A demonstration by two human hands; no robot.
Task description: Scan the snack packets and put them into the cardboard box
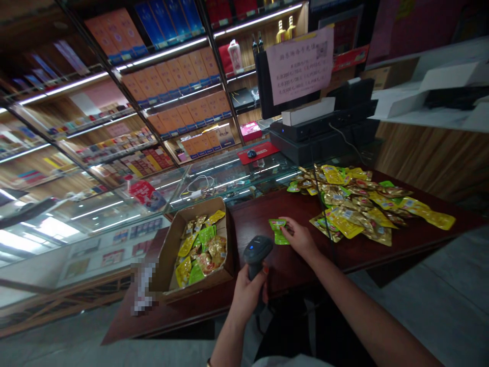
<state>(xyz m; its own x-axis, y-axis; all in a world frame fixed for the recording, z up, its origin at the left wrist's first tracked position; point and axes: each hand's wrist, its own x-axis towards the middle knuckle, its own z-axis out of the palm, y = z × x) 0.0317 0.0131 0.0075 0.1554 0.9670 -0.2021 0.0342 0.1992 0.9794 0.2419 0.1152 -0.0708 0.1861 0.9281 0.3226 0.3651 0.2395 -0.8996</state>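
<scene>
My left hand is wrapped round the handle of a dark barcode scanner, which stands upright with a small blue light on its head. In my right hand is a green snack packet, pinched by its right edge just above the dark red tabletop or touching it; I cannot tell which. Left of the scanner, an open cardboard box contains several green, yellow and gold packets. To the right of my right hand lies a loose heap of similar packets.
Behind the table is a glass display counter with a mouse on a red mat. A black checkout machine with a paper sign stands at the back right. A thin dark cable crosses the packet heap. Stocked shelves line the wall.
</scene>
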